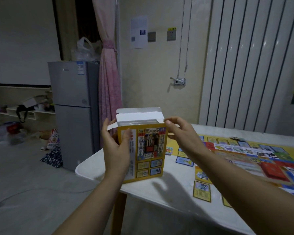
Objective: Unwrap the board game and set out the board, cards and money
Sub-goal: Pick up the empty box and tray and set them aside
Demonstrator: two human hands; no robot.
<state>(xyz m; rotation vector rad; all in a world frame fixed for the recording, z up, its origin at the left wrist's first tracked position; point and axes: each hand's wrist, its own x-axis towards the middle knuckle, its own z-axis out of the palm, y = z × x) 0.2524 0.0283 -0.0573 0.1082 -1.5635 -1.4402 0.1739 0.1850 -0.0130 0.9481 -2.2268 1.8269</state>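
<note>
A yellow game box point(148, 151) stands upright above the near left corner of the white table point(159, 192), its white top flaps open. My left hand point(116, 148) grips its left side, thumb across the front. My right hand point(182, 133) holds the box's upper right corner, thumb at the top edge and fingers on the side. The game board point(248, 155) lies flat on the table at the right, yellow-bordered with coloured squares. A red card stack point(272, 170) rests on it. Loose yellow cards point(202, 191) lie along the board's near edge.
A grey fridge point(75, 112) stands left of the table, beside a pink curtain point(109, 92). A white ribbed radiator panel point(251, 65) covers the wall behind the table. Clutter and bags lie on the floor at the far left.
</note>
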